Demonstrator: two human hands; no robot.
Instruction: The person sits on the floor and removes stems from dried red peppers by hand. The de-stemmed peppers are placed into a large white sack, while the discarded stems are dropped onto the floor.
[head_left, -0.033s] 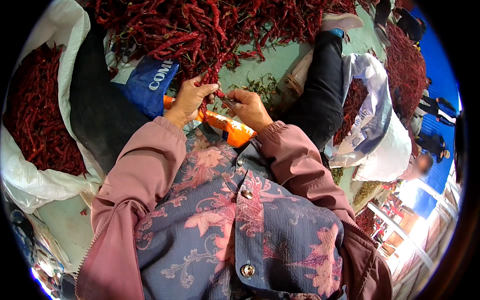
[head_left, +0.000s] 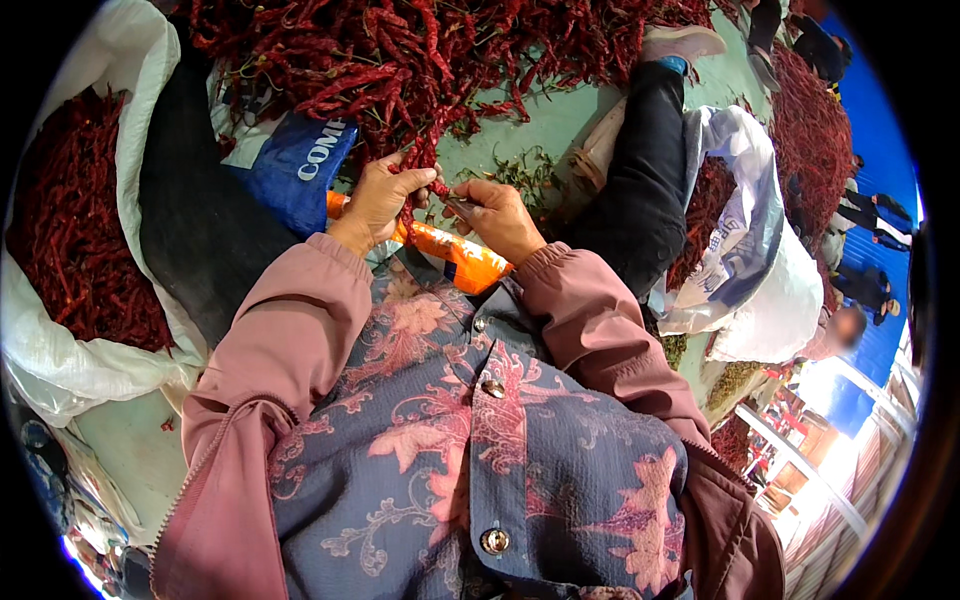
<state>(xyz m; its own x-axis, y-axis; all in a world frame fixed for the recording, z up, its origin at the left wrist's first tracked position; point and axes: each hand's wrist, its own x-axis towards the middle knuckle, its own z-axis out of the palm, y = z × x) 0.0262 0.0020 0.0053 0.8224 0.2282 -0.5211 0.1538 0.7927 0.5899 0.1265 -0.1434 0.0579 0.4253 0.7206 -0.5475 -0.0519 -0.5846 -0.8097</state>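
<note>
My left hand is closed round a small bunch of dried red chili peppers, which stick out above and below the fingers. Close beside it on the right, my right hand is closed in a pinch on a small grey metal tool; its tip points at the peppers, and its kind is too small to make out. Just beyond both hands lies a large heap of dried red chili peppers. Green stems and scraps are scattered to the right of the hands.
At the left stands an open white sack filled with chili peppers; another white sack stands right of my leg. Blue and orange plastic lie between my legs. Farther right are another pepper heap and several people.
</note>
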